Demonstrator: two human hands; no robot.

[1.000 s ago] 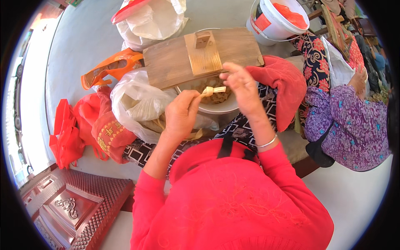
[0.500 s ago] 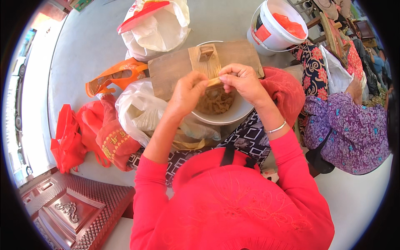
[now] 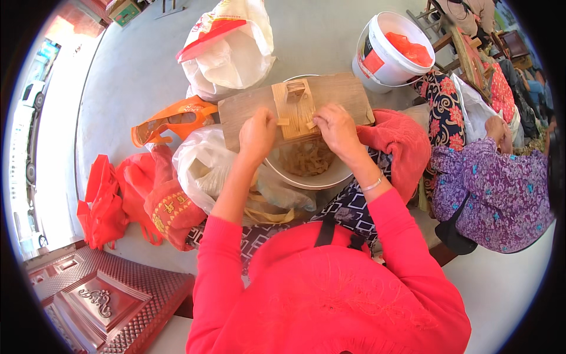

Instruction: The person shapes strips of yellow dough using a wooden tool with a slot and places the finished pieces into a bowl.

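Observation:
A wooden board (image 3: pixel 247 111) lies across a white bucket (image 3: pixel 312 184) between my knees. A paler wooden plate (image 3: pixel 296 112) with a small raised block (image 3: pixel 295 90) is on its middle. My left hand (image 3: pixel 257 134) is closed at the plate's left side, with a short tan strip (image 3: pixel 283 121) sticking out of its fingers. At the right side my right hand (image 3: pixel 342 134) pinches another tan strip end (image 3: pixel 311 125). The two ends are apart, with bare wood between them. Inside the bucket lie many loose tan strips (image 3: pixel 306 159), partly shaded by the board.
Left of the bucket sit a white plastic bag (image 3: pixel 203 159), an orange bag (image 3: pixel 177 121) and red bags (image 3: pixel 106 203). Beyond the board stand a large white sack (image 3: pixel 227 59) and another bucket (image 3: pixel 377 50). A person in a purple patterned top (image 3: pixel 489 189) sits at right.
My hands have moved apart and lower onto the board. The tan strip that stretched between them now shows as two separate ends. The view has shifted slightly.

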